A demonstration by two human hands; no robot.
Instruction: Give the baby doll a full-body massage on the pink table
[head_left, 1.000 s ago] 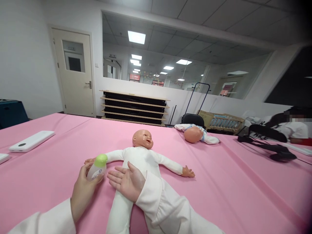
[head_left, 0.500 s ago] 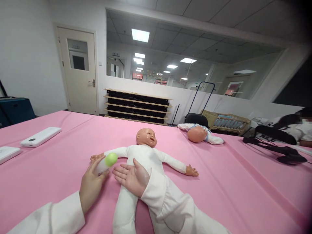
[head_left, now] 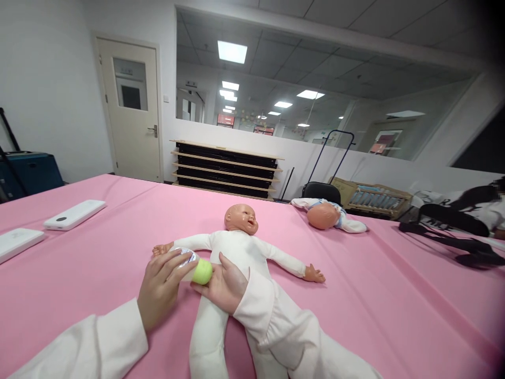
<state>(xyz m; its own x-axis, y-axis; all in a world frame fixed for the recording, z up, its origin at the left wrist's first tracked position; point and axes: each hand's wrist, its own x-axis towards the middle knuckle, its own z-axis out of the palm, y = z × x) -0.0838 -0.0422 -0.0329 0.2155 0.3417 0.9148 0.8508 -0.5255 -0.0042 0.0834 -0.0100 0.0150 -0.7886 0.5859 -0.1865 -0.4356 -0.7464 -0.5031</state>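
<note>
My left hand (head_left: pixel 161 287) is wrapped round a small white bottle (head_left: pixel 188 259) with a rounded lime-green cap (head_left: pixel 203 271). The bottle lies tilted over, its cap end pointing right and down at my right palm. My right hand (head_left: pixel 225 287) is open, palm up, thumb raised, with the cap at its fingers; whether they touch I cannot tell. Under both hands a baby doll (head_left: pixel 240 252) with a white cloth body lies on its back, arms spread. My right sleeve hides part of its belly and one leg.
A pink cloth (head_left: pixel 347 316) covers the table. Two white power-bank-like boxes, the nearer one (head_left: pixel 19 243) and the farther one (head_left: pixel 74 215), lie at left. A second doll (head_left: pixel 323 216) lies at the back edge. Black straps (head_left: pixel 445 242) lie at right, near a person.
My left hand has moved right and turned the bottle, bringing its green cap from beside my right fingers onto the palm area. The view has shifted slightly.
</note>
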